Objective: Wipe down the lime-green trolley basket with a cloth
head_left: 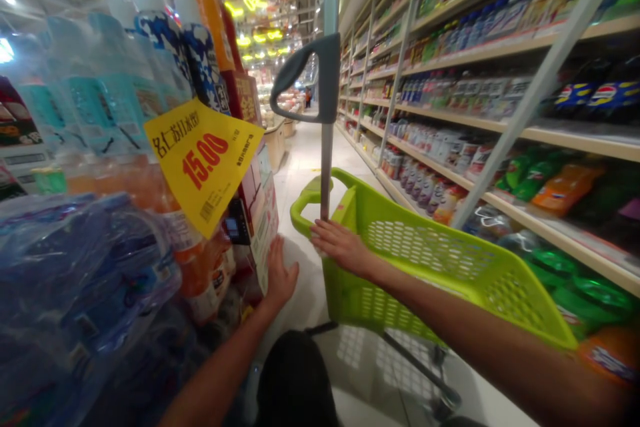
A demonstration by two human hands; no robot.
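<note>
My right hand (pixel 339 245) rests on the near rim of a lime green shopping basket (pixel 450 267), fingers laid over the edge by the foot of its grey pull handle (pixel 320 90). My left hand (pixel 280 275) reaches to the lower left with its fingers stretched out, touching the edge of a white printed sign (pixel 264 227) on a drinks display. A yellow price tag (pixel 203 160) reading 15.00 hangs just above that hand.
Shrink-wrapped packs of bottles (pixel 85 267) fill the left side. Shelves of bottled drinks (pixel 500 100) run along the right of the aisle. The pale floor (pixel 305 160) stretches ahead between them. My dark-clothed knee (pixel 295 380) is at the bottom.
</note>
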